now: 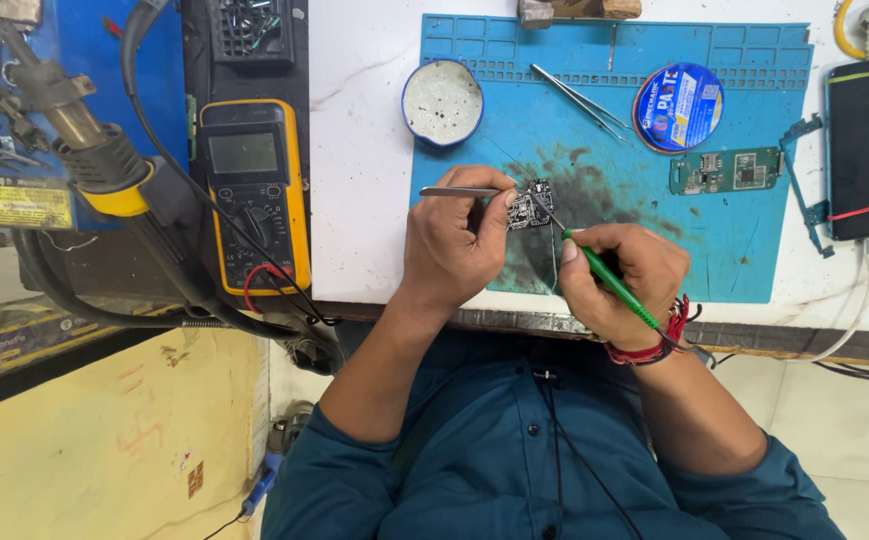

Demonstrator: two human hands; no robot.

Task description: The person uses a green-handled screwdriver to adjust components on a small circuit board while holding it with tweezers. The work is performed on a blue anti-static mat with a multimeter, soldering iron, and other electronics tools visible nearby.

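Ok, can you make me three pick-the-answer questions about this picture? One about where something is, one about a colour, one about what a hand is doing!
1. Where is the yellow meter?
A. left of the blue mat
B. on the mat
C. right of the mat

2. What colour is the handle of the soldering iron?
A. red
B. green
C. white

3. What is the left hand doing?
A. lying flat
B. gripping tweezers
C. holding a cup

Answers: 1 A, it sits beside the mat's left edge. 2 B, a green handle runs through the right hand. 3 B, its fingers pinch the tweezers against the small circuit board.
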